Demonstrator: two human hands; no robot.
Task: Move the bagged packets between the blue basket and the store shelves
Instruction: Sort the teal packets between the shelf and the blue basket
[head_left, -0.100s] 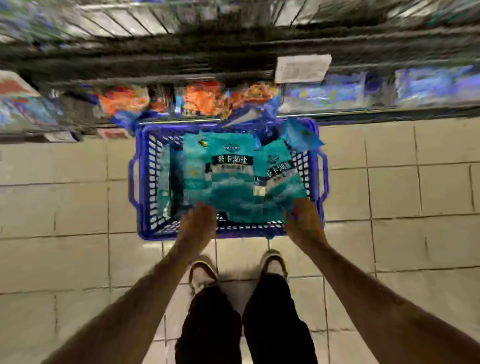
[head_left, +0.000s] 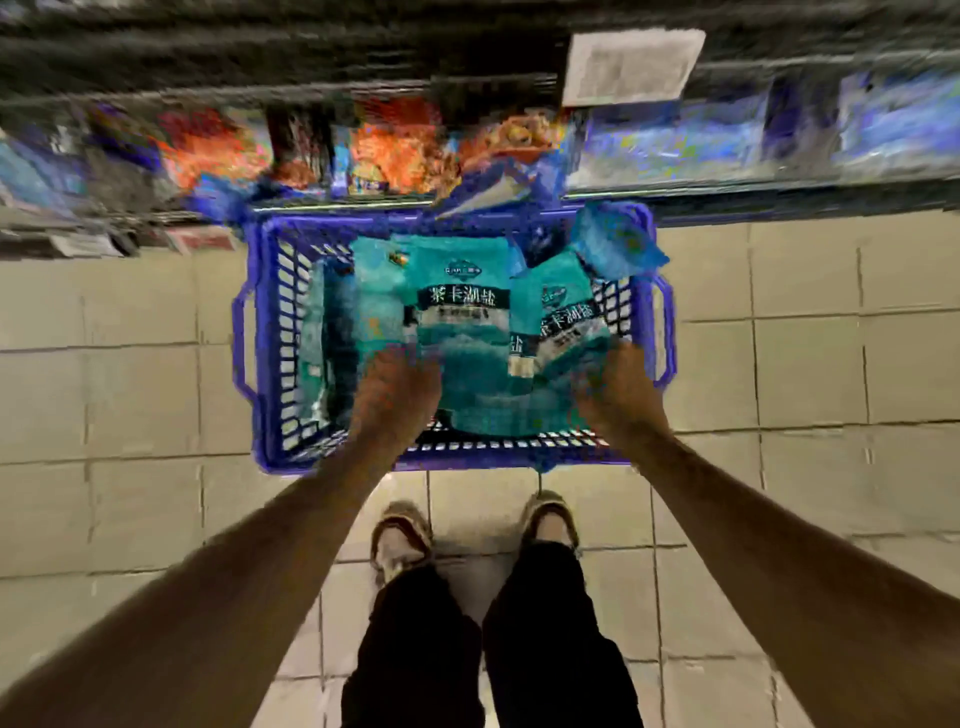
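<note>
A blue basket (head_left: 265, 332) stands on the tiled floor against the bottom store shelf (head_left: 727, 192). It holds several teal bagged packets with dark label bands; the largest packet (head_left: 462, 332) lies in the middle and another (head_left: 569, 317) leans at its right. My left hand (head_left: 395, 384) is down inside the basket on the middle packet's near-left corner, fingers curled on it. My right hand (head_left: 618, 389) grips the near-right edge of the packets. A further teal packet (head_left: 615, 244) pokes over the basket's far-right corner. The picture is blurred.
The lowest shelf carries orange-red bags (head_left: 400, 150) behind the basket and blue packs (head_left: 675, 145) to the right. A white label (head_left: 631, 65) hangs from the shelf above. My two shoes (head_left: 402, 535) stand just behind the basket on beige tiles.
Both hands have pushed slightly deeper into the basket onto the packets. The view has tilted a little downward and closer.
</note>
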